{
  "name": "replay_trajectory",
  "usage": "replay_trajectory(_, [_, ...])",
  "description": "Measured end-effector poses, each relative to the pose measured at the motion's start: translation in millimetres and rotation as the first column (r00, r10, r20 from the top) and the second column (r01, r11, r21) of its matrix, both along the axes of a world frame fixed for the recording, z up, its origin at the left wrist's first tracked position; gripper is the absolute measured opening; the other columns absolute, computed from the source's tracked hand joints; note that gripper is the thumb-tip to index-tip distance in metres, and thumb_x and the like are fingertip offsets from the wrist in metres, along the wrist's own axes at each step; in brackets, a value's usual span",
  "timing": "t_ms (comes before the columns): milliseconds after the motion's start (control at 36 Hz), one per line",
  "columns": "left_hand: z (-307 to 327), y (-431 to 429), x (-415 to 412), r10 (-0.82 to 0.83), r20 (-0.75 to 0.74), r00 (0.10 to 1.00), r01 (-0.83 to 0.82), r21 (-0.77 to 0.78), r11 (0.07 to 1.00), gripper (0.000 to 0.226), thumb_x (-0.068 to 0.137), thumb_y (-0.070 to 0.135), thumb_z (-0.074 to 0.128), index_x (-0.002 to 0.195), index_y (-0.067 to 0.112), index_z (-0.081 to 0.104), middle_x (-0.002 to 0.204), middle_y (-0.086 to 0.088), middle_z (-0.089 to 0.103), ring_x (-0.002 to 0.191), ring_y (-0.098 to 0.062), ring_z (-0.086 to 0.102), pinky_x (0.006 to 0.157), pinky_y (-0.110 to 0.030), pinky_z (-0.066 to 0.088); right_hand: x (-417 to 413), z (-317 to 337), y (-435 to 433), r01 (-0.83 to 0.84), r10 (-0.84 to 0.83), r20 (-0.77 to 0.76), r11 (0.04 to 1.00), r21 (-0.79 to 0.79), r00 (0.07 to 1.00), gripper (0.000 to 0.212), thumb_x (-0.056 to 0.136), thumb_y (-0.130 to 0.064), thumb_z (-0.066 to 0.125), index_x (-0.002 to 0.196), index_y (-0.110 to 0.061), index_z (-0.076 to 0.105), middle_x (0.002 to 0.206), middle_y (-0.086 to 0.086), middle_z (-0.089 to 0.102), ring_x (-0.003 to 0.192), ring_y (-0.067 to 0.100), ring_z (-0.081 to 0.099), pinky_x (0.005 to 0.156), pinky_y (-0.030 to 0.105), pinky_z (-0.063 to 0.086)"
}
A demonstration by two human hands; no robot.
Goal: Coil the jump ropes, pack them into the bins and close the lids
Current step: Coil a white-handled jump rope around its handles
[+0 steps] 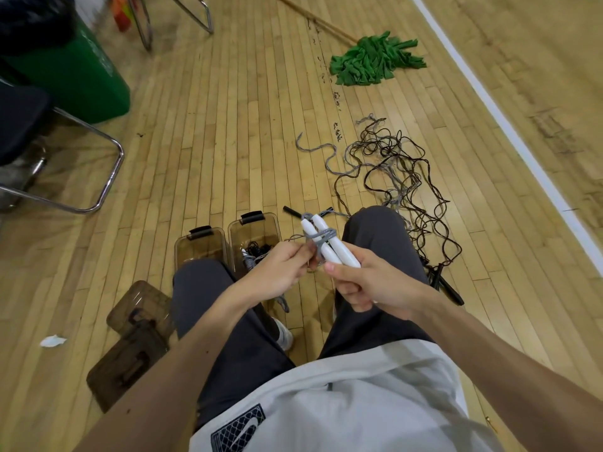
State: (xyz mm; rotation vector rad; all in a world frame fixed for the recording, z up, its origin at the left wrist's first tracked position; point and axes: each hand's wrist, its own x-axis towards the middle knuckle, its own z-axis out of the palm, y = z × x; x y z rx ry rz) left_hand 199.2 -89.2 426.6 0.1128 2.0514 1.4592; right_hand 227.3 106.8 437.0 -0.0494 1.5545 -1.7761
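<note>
Fingers of the right hand curl round the near ends of two white handles, held side by side above the knees. The left hand pinches the grey rope wound across both handles. Just beyond the left knee, two brown bins stand uncovered on the floor: the left bin and the right bin, which holds packed ropes. Two lids lie near left. A tangle of loose ropes sprawls far right.
</note>
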Motion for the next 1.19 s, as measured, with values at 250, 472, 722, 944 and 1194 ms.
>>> replay_trajectory(250, [-4, -5, 12, -0.076, -0.134, 0.988, 0.06, -0.121, 0.991, 0.044, 0.109, 0.036, 0.032, 0.094, 0.009, 0.064, 0.059, 0.006, 0.033, 0.05, -0.01, 0.029, 0.05, -0.026, 0.028, -4, -9, -1, 0.032, -0.033, 0.01, 0.998, 0.062, 0.999, 0.012, 0.104, -0.029, 0.055, 0.106, -0.019, 0.061, 0.063, -0.004, 0.035, 0.049, 0.009, 0.026, 0.045, 0.021, 0.025])
replay_trajectory(472, [-2, -8, 20, -0.179, -0.21, 0.961, 0.117, -0.278, 0.953, 0.031, 0.106, 0.034, 0.042, 0.088, 0.018, 0.061, 0.065, 0.009, 0.043, 0.058, -0.009, 0.041, 0.06, -0.031, 0.036, -9, -14, -1, 0.077, -0.081, 0.019, 0.989, 0.128, 0.997, 0.016, 0.103, -0.028, 0.056, 0.093, -0.016, 0.06, 0.063, -0.002, 0.036, 0.048, 0.009, 0.026, 0.046, 0.022, 0.023])
replay_trajectory(722, [4, -16, 22, -0.337, -0.311, 0.889, 0.143, -0.511, 0.848, 0.026, 0.105, 0.034, 0.047, 0.084, 0.02, 0.053, 0.066, 0.006, 0.051, 0.056, -0.01, 0.043, 0.055, -0.03, 0.033, -14, -19, 0, 0.03, -0.033, 0.012, 0.978, 0.208, 0.999, 0.021, 0.103, -0.028, 0.057, 0.097, -0.008, 0.053, 0.061, -0.001, 0.045, 0.046, 0.012, 0.034, 0.042, 0.023, 0.032])
replay_trajectory(944, [31, -23, 17, -0.651, -0.298, 0.698, 0.247, -0.753, 0.61, 0.02, 0.104, 0.038, 0.046, 0.089, 0.025, 0.052, 0.078, 0.014, 0.04, 0.082, -0.008, 0.042, 0.072, -0.028, 0.036, -11, -20, 1, -0.256, 0.239, 0.094, 0.915, 0.311, 0.967, 0.026, 0.102, -0.032, 0.058, 0.097, -0.007, 0.054, 0.062, 0.003, 0.052, 0.043, 0.013, 0.044, 0.042, 0.026, 0.042])
replay_trajectory(1194, [47, -28, 9, -0.743, -0.302, 0.598, 0.336, -0.747, 0.574, 0.024, 0.098, 0.044, 0.055, 0.102, 0.027, 0.073, 0.093, 0.011, 0.059, 0.092, -0.007, 0.048, 0.081, -0.035, 0.047, -6, -15, -6, -0.456, 0.435, 0.139, 0.83, 0.32, 0.89, 0.031, 0.101, -0.037, 0.06, 0.098, -0.007, 0.054, 0.063, 0.004, 0.054, 0.045, 0.014, 0.046, 0.047, 0.028, 0.043])
